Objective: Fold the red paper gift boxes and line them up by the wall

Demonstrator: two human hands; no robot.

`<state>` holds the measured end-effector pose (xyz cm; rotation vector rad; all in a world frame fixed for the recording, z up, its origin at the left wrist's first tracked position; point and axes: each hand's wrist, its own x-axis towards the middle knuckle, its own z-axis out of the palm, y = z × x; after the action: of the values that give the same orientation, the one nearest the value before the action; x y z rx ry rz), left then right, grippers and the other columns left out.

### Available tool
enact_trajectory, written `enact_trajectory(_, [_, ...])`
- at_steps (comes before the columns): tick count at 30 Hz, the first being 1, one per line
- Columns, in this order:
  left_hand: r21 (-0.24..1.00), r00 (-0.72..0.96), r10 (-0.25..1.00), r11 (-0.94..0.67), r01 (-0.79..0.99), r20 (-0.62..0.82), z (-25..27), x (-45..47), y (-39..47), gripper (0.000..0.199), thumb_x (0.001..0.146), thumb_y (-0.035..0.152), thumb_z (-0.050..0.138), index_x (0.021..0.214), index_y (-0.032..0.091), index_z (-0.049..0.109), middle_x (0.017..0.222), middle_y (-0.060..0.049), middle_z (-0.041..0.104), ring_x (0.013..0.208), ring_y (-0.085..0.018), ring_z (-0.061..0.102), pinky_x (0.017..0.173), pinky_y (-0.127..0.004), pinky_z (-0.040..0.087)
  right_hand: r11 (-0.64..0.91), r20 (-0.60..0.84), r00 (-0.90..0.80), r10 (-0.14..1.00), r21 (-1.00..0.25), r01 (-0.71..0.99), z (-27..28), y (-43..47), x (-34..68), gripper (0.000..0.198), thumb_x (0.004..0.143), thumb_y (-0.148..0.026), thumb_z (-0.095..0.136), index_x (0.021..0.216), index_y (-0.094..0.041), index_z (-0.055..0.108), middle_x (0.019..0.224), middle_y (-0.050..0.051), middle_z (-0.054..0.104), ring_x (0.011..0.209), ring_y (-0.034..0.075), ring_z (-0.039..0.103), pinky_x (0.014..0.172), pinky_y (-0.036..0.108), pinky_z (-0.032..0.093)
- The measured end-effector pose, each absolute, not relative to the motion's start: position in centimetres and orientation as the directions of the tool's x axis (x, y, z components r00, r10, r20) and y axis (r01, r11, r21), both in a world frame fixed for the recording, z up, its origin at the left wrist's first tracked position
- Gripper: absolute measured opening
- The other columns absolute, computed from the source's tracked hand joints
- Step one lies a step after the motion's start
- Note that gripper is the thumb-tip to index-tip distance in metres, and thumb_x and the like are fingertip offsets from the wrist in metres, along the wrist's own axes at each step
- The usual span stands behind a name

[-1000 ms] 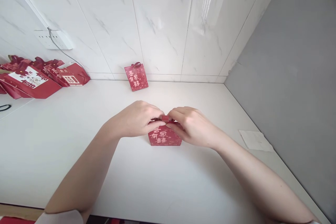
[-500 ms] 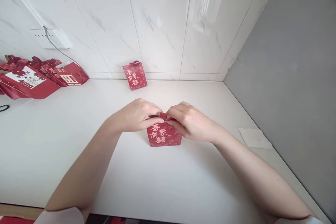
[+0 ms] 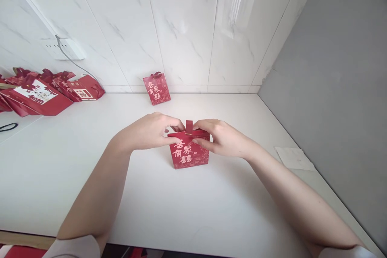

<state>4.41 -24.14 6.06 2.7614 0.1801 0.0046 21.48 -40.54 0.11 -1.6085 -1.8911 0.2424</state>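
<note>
A small red gift bag with pale Chinese characters stands upright on the white table, its front facing me. From the middle of its top edge a red paper tab sticks straight up. My left hand grips the top left corner, thumb on the front and fingers behind the edge. On the top right, my right hand holds the bag the same way, its thumb lying across the front just below the rim. The bag's back and part of my fingertips are hidden.
A similar red bag with a ribbon bow leans by the tiled wall. Several red gift boxes crowd the far left below a wall socket. A white tissue lies at right, beside the grey panel.
My fingers have let go of the tab, which now stands upright. Both hands have spread slightly apart to the bag's top corners. The view has shifted a little.
</note>
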Motion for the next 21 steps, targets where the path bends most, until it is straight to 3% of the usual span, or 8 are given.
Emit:
enact_trajectory(3, [0.318,0.989,0.143,-0.94,0.122,0.046,6.1,4.5,-24.6,0.024,0.084,0.037,0.057,0.067,0.021,0.057,0.063,0.002,0.057,0.054,-0.012,0.05,0.049,-0.025,0.03,0.215,0.351,-0.019,0.936,-0.529,0.821,0.0,-40.4,20.9,0.007,0.094,-0.026,0.053,0.091,-0.02,0.055,0.078,0.0,0.06,0.063,0.013,0.05,0.057,0.025,0.037])
enact_trajectory(6, [0.287,0.991,0.118,-0.953,0.095,0.062,6.0,4.6,-25.1,0.03,0.085,0.038,0.057,0.063,0.019,0.048,0.059,0.002,0.05,0.054,-0.012,0.047,0.049,-0.025,0.029,0.214,0.363,-0.009,0.932,-0.529,0.821,0.0,-40.2,20.3,0.01,0.094,-0.028,0.053,0.088,-0.02,0.054,0.079,0.001,0.061,0.064,0.013,0.051,0.057,0.025,0.037])
enact_trajectory(10, [0.231,0.996,0.042,-0.973,0.024,0.073,5.8,4.6,-25.4,0.02,0.086,0.028,0.054,0.068,0.019,0.052,0.062,0.002,0.053,0.053,-0.011,0.044,0.051,-0.026,0.029,0.238,0.394,-0.037,0.919,-0.476,0.847,0.0,-40.3,20.0,0.009,0.095,-0.024,0.051,0.089,-0.02,0.055,0.082,0.004,0.063,0.068,0.016,0.055,0.063,0.027,0.04])
enact_trajectory(16, [0.187,0.992,-0.026,-0.981,-0.05,0.125,5.2,4.9,-25.4,0.017,0.087,0.019,0.048,0.073,0.019,0.056,0.064,0.001,0.054,0.055,-0.011,0.044,0.056,-0.026,0.031,0.255,0.465,-0.057,0.884,-0.375,0.891,-0.2,-40.2,20.0,0.016,0.095,-0.02,0.047,0.081,-0.021,0.054,0.062,-0.002,0.054,0.057,0.015,0.049,0.085,0.036,0.043])
enact_trajectory(21, [0.239,0.991,0.097,-0.968,0.073,0.093,5.0,5.2,-25.2,0.015,0.088,0.027,0.05,0.077,0.02,0.058,0.066,0.001,0.058,0.055,-0.013,0.047,0.052,-0.027,0.029,0.139,0.339,0.071,0.938,-0.556,0.819,-0.3,-40.1,20.2,0.016,0.098,-0.025,0.045,0.093,-0.021,0.06,0.067,0.0,0.06,0.057,0.014,0.049,0.062,0.028,0.042])
